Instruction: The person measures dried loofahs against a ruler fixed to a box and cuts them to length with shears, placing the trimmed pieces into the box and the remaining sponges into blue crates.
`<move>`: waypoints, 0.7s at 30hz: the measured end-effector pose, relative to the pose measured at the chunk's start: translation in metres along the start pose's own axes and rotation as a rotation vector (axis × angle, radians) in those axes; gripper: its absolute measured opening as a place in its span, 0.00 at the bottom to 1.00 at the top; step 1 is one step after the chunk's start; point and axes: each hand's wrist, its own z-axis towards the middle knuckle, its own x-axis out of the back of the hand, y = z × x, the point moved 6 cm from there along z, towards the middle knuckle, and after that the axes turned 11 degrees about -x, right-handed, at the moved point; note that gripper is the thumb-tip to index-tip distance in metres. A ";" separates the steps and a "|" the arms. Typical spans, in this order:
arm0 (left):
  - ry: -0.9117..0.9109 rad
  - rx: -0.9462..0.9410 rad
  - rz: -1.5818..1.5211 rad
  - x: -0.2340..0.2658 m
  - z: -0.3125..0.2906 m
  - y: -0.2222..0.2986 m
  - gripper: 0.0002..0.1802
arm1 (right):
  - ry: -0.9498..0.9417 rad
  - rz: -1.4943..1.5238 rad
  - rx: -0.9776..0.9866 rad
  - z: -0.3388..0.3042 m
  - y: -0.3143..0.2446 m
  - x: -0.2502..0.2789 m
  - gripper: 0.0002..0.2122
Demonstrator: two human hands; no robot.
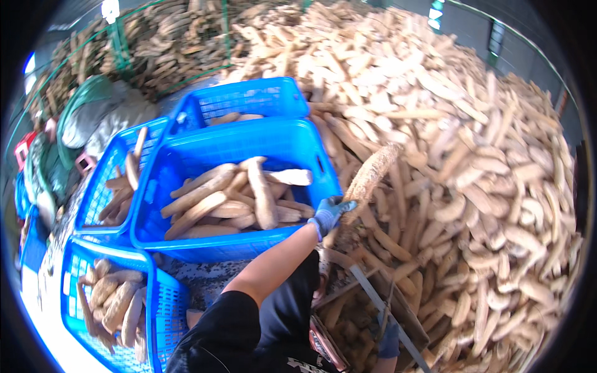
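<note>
Open air lies over the large blue crate (249, 142), its upper part unfilled; the crate's right-hand corner stands just beside the left hand (334, 214); rightward, past the long tan piece (374, 173) it grips, a dense pile (448, 180) blocks passage; a grey bar (380, 303) slants beside the right hand (388, 339).

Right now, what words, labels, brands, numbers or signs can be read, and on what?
Black clothing: white print, too small and blurred to read.
Red-edged item beside it: pale marks, too blurred to read.
Blue crates: none seen.
Long tan piece in the left hand: none seen.
</note>
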 end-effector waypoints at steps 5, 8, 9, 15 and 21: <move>0.300 0.173 -0.376 0.101 -0.006 0.035 0.21 | 0.037 -0.106 0.047 -0.005 -0.022 -0.025 0.12; 0.317 -0.215 -0.587 0.207 -0.032 0.117 0.20 | 0.029 -0.149 0.028 -0.002 -0.018 -0.043 0.13; 0.322 -0.298 -0.628 0.238 -0.033 0.138 0.20 | 0.040 -0.151 0.034 -0.003 -0.020 -0.040 0.13; 0.694 -0.672 -0.357 0.457 -0.118 0.303 0.22 | -0.037 -0.113 0.051 -0.004 -0.015 -0.018 0.14; 0.656 -0.714 -0.276 0.456 -0.089 0.258 0.15 | 0.232 -0.973 0.361 0.032 -0.073 -0.032 0.15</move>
